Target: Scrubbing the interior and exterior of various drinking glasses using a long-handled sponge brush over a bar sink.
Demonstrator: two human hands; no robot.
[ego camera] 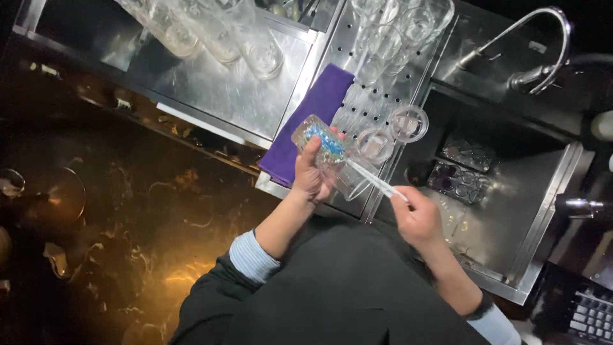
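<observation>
The left hand (311, 174) is closed around a clear tumbler (324, 148), tilted on its side with its mouth toward the lower right; something blue and glittering shows inside or behind the glass, and what it is cannot be told. The right hand (416, 219) pinches the near end of a thin, pale, rod-like tool (373, 181), fingers closed on it, and the tool's far end reaches to the mouth of the tumbler. Both hands are held over the edge between a perforated steel drainboard (377, 102) and a steel sink basin (511, 211).

A purple cloth (306, 124) lies just beside the left hand, draped on the left edge of the drainboard. 2 small round glasses (391, 133) stand mouth-up on the drainboard, just beyond the tumbler. Taller clear glasses (399, 32) are grouped at the far end of the drainboard, and a further row of glasses (211, 35) lies across a flat steel tray to the left. In the sink basin, a rack holding several small glasses (460, 182) sits near the right hand. A curved tap (543, 38) rises at the upper right. To the left lies a dark counter (128, 211) with amber reflections. The person wears a dark top with light blue cuffs (252, 255).
</observation>
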